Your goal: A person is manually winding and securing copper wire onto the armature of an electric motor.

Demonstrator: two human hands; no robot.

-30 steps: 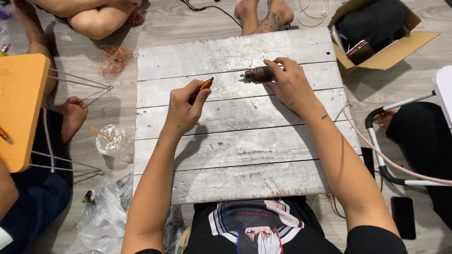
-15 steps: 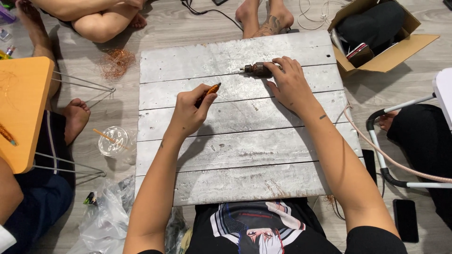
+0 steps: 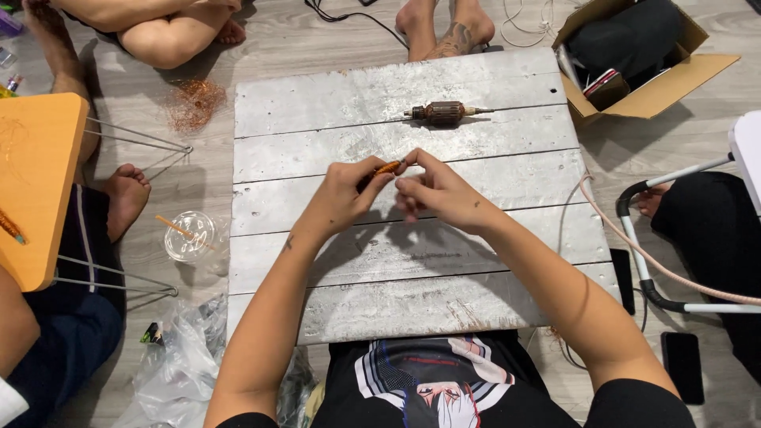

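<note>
Both hands meet over the middle of the whitewashed wooden plank worktop (image 3: 491, 261). The left hand (image 3: 339, 200) is clenched around a small orange-handled tool (image 3: 382, 170), with the orange end poking out between thumb and fingers toward the other hand. The right hand (image 3: 438, 192) is pinched in right beside it, fingertips touching or almost touching the tip of that tool; I can't tell if it's actually gripping anything, too small to make out.

The brown cylindrical motor armature with a metal shaft (image 3: 445, 112) lies on its side on the worktop, on the far planks beyond the hands, well apart from both and touched by nobody.

Around the worktop, all on the grey wood floor: off its far left corner there's a tangle of copper wire (image 3: 194, 101). Off its left edge sits a clear plastic cup with an orange straw (image 3: 189, 236), and further left an orange low table with wire legs (image 3: 36, 186). Off the far right corner is an open cardboard box (image 3: 646, 59) with dark stuff in it. Off the right edge a pinkish hose (image 3: 658, 261) curves along the floor, with a black phone (image 3: 682, 366) near the near right corner. Other people's bare feet (image 3: 444, 28) are at the far edge.
</note>
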